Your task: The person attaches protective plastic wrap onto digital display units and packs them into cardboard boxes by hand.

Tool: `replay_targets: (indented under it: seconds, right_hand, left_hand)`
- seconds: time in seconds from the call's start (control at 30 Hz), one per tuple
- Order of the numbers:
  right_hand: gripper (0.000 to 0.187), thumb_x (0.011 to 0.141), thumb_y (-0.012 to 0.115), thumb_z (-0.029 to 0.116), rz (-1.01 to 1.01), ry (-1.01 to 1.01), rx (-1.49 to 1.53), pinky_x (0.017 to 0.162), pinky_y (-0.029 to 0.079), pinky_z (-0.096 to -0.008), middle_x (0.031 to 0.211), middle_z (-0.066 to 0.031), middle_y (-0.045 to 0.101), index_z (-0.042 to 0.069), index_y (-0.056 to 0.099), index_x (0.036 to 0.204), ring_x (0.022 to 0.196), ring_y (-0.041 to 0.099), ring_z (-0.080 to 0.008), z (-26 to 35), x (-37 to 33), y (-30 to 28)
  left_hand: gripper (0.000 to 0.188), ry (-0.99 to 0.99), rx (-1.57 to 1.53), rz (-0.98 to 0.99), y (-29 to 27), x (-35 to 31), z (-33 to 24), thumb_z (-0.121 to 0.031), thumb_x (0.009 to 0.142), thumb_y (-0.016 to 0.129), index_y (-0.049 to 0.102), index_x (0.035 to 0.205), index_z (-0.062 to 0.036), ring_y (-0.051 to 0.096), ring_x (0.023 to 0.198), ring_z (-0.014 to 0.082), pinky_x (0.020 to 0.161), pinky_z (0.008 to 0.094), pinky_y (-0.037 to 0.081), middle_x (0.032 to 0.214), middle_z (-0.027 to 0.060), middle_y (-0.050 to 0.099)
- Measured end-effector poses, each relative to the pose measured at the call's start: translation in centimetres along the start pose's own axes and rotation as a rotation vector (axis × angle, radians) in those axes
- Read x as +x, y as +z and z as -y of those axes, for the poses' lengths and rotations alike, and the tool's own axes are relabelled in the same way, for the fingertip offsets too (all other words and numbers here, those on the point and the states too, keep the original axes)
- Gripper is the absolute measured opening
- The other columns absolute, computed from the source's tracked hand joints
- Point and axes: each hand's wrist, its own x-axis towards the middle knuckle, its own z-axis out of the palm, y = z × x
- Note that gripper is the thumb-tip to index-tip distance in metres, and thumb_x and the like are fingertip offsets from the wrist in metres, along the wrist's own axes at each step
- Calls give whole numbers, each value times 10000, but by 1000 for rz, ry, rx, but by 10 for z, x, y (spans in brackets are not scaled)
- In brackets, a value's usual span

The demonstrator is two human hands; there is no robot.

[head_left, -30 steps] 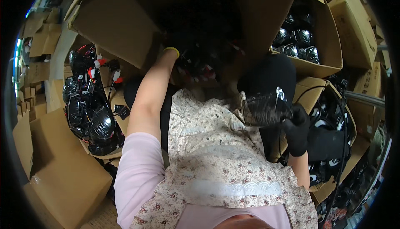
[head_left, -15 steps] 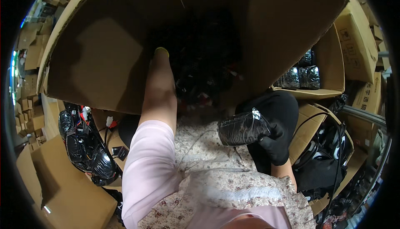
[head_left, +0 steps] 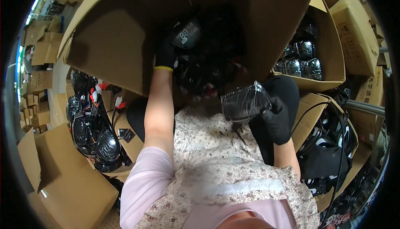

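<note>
My right hand (head_left: 278, 120), in a black glove, grips one end of a bundle wrapped in shiny black plastic film (head_left: 243, 104) above my lap. My left hand (head_left: 165, 53), in a dark glove with a yellow cuff, is inside a large, deep cardboard box (head_left: 106, 58). There it holds a dark, rounded device with a pale printed or lit display panel (head_left: 187, 33). Shadow hides most of its fingers. Beneath it, dark items with red and white connectors (head_left: 208, 89) lie in the box, too dim to tell apart.
At the right, an open carton (head_left: 329, 76) holds several black-wrapped bundles; below it, another carton (head_left: 308, 104) holds black-and-white items, with a black cable (head_left: 341, 154) across it. At left lie wrapped bundles with wires (head_left: 106, 145) beside an open cardboard box (head_left: 79, 179).
My left hand has come up from the dark depth of the box with the display device in it. The wrapped bundle in my right hand has risen slightly and tilted.
</note>
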Motion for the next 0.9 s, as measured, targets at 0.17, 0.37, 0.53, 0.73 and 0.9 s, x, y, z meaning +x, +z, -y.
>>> replay_targets:
  seconds: [0.17,0.37,0.53,0.73,0.9]
  right_hand:
    - [311,927,689,234,23,-23,500,914,475,-289,1109,-37,652,7,613,1127,1013,601,-129,-4,3,12]
    - [336,963,655,225,213,-181,556,1027,443,-372,1228,-68,633,49,559,1233,1129,599,-189,-18,-7,34]
    - [228,997,603,184,120,-162,335,963,486,-343,1184,-65,656,39,600,1172,1069,626,-171,0,-24,41]
    - [313,982,629,234,229,-201,404,974,483,-353,1188,-64,656,28,589,1215,1094,619,-170,-2,-41,32]
    - [376,971,642,276,224,-199,289,972,485,-345,1191,-69,656,30,575,1247,1097,621,-177,-7,-43,29]
  left_hand:
    - [396,50,-313,-2,68,-104,-52,-193,975,587,574,1333,-24,600,1126,192,987,338,479,1275,116,619]
    - [361,53,-125,36,108,-214,-91,-147,939,657,609,1268,-7,606,1112,183,987,336,471,1205,89,659]
    - [366,-59,5,62,133,-275,-134,-172,949,669,615,1263,6,606,1062,130,961,292,459,1188,62,670]
    - [474,6,96,145,137,-300,-152,-320,942,685,609,1278,6,632,975,100,837,239,508,1124,54,683]
    - [507,-66,141,209,137,-308,-160,-372,958,652,597,1312,-12,626,1042,135,891,278,505,1164,82,672]
